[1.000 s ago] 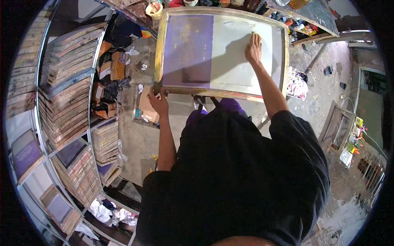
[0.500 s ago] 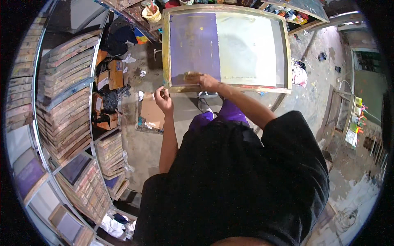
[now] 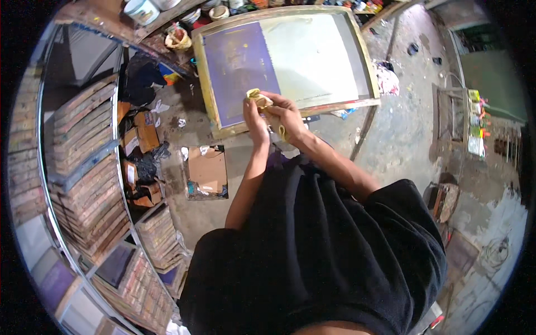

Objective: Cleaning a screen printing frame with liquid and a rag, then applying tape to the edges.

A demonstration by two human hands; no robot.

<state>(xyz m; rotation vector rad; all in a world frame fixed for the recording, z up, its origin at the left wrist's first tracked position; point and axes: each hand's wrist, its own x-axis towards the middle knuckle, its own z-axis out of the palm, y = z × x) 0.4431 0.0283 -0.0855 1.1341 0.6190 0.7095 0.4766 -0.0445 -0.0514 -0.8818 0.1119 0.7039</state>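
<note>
My left hand (image 3: pixel 255 124) and my right hand (image 3: pixel 290 116) are together over the near edge of a large wooden-framed screen (image 3: pixel 204 84). Between them is a crumpled yellowish cloth (image 3: pixel 254 94), gripped by the fingers of both hands, and a fold of it hangs below my right palm. The left part of the screen's mesh is purple (image 3: pixel 237 58) with yellow smudges. Its middle is whitish (image 3: pixel 312 56), with a grey strip along the right side. My fingers partly hide the cloth.
Tall racks of stacked wooden frames (image 3: pixel 84 151) stand at left. Beyond the screen are a white bucket (image 3: pixel 141 11) and a small pot (image 3: pixel 177 38). Flat cardboard (image 3: pixel 206 170) lies on the floor, near boxes (image 3: pixel 147 131) and black bags. Colourful bottles (image 3: pixel 476 123) stand at right.
My right hand has lifted off the purple mesh with the cloth and come nearer my body. My left hand has moved right and closed on the cloth. The view has turned slightly.
</note>
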